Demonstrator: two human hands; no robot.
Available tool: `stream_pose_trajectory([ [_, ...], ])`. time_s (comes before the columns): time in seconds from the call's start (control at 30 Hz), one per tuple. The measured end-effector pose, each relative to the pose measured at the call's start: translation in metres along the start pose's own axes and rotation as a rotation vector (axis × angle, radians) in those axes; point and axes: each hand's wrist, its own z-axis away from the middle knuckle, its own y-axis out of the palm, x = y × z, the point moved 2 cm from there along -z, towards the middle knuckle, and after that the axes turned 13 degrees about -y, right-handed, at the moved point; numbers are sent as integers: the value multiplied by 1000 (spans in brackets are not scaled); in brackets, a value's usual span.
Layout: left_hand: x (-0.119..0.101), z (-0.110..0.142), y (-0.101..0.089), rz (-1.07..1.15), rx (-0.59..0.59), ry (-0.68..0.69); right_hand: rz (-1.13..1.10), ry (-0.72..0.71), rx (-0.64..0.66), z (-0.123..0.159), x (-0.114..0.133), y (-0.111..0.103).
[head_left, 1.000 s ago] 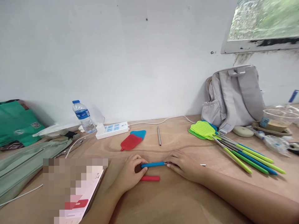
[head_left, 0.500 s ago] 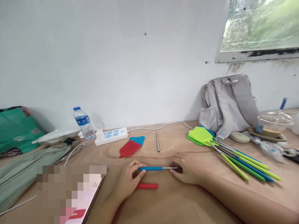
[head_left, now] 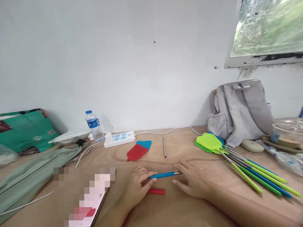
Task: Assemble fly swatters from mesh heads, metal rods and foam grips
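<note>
My left hand pinches the blue handle between thumb and fingers, holding it level just above the table. A short length of metal rod sticks out of the handle's right end and meets my right hand. The right thumb is spread away from the other fingers, and the rod's far end is hidden by them. Below the blue handle lies a red handle, partly covered by my left hand. Beyond the hands are a red swatter head, overlapping a blue swatter head, and a loose metal tube.
Several fly swatters with green, blue and yellow-green parts lie at right, before a grey backpack. A power strip and water bottle stand back left. Near left are a partly blurred flat item and a grey-green bag.
Less metal rod shows between the blue handle and my right hand. The right thumb has come away from the rod, and the handle tilts slightly upward to the right. The view has shifted left.
</note>
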Motion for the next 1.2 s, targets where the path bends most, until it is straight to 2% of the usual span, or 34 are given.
stream_pose_trajectory([
  [0.13,-7,4,6,-15,-59,149,40,59,-82,3,6,7],
  [0.23,-12,5,7,-36,-92,185,24,113,-120,3,10,6],
  [0.37,-19,7,5,-77,-79,216,1,137,-156,2,16,4],
  [0.7,-15,4,4,-65,-47,209,-14,109,-177,1,26,3],
  [0.87,-14,0,-5,-38,-35,124,-196,42,-199,-7,30,-5],
  [1.0,1,-8,-11,-73,-104,107,-273,66,-199,-12,23,-5],
  [1.13,35,-29,-15,-232,-357,-27,-193,66,-124,-10,13,-4],
  [1.2,49,-44,-15,-365,-363,-50,-140,39,-80,-8,10,-4],
])
